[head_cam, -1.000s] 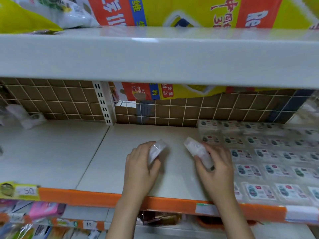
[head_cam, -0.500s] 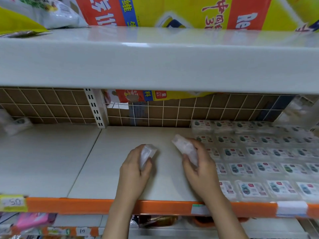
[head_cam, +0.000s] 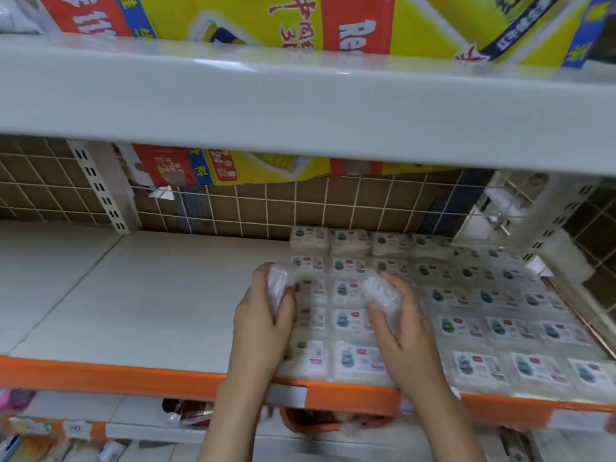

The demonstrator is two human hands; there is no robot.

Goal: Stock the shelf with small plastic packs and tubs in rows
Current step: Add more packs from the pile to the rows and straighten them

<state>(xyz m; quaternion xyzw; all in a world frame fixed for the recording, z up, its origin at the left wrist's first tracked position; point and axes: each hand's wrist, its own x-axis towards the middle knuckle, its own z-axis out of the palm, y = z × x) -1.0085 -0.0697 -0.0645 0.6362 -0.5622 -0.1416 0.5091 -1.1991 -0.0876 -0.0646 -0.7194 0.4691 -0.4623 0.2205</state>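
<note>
— What do we see at the far left?

— The white shelf (head_cam: 140, 301) lies bare there, its orange front edge (head_cam: 116, 371) running across below. A second ago our view sat further left; now the slotted upright (head_cam: 100, 188) stands nearer the left border and the rows of labelled packs (head_cam: 493, 328) fill more of the right half.

— And our hands?

— Both have moved rightwards along the shelf. Earlier they hovered over bare white board, just left of the rows. Now our left hand (head_cam: 263, 318) sits at the left edge of the rows, fingers curled round a clear plastic pack (head_cam: 278, 285) held on edge, tilted. Our right hand (head_cam: 400, 325) is over the rows themselves, fingers and thumb wrapped round a second clear pack (head_cam: 380, 293), also tilted. Whether either pack touches the ones below we cannot tell; the picture is blurred there.

— Are the hands any nearer each other?

— The gap between them looks much as before, and each grips its own pack as it did then.

— What else, further right?

— The rows run back to the wire grid (head_cam: 300, 208) behind the shelf. Above, on the upper shelf (head_cam: 300, 105), lies a yellow and red carton (head_cam: 333, 21), and a mesh side panel (head_cam: 493, 208) closes off the right end.
</note>
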